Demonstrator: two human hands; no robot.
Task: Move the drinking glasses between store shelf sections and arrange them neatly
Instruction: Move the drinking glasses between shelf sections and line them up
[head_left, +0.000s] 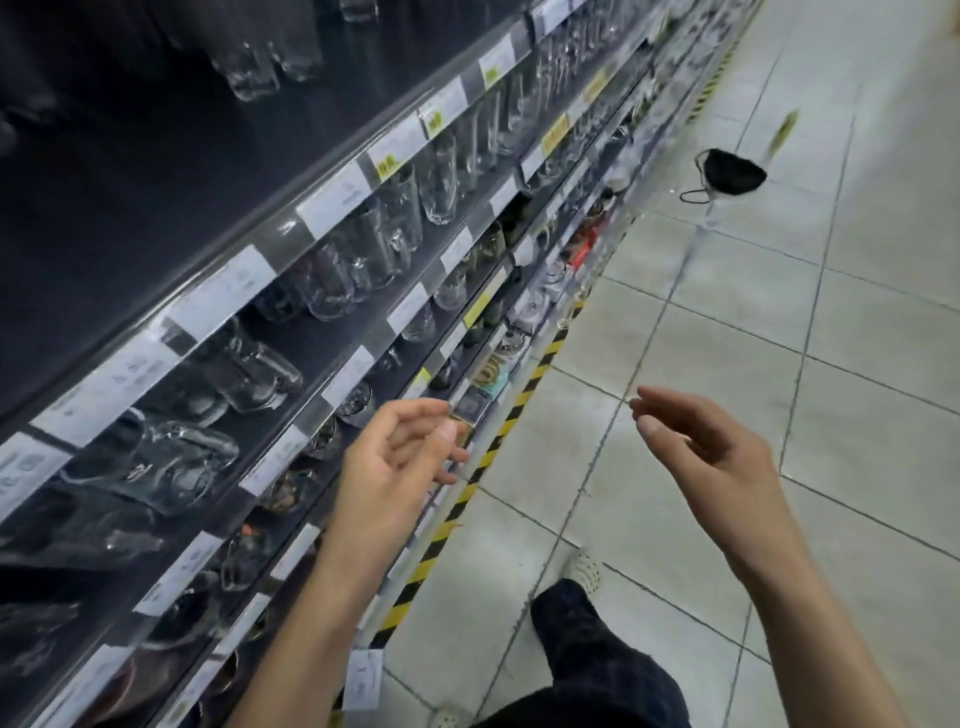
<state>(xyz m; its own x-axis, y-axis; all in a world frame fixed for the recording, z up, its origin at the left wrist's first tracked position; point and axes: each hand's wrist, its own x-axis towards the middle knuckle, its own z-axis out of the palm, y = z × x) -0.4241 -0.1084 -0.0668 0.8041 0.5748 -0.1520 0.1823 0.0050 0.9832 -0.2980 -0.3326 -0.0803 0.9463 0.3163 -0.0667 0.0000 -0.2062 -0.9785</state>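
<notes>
Beside dark shelves (291, 358) of clear cylindrical drinking glasses (332, 280), left hand (400, 457) and right hand (706, 457) hover with fingers relaxed, holding nothing.

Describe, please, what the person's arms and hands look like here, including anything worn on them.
Both are bare. The left hand and right hand wear no gloves, and no ring, watch or bracelet shows. The left forearm and right forearm are uncovered to the picture's lower edge, with no sleeve in view. The fingers are slim with short, plain nails.
</notes>
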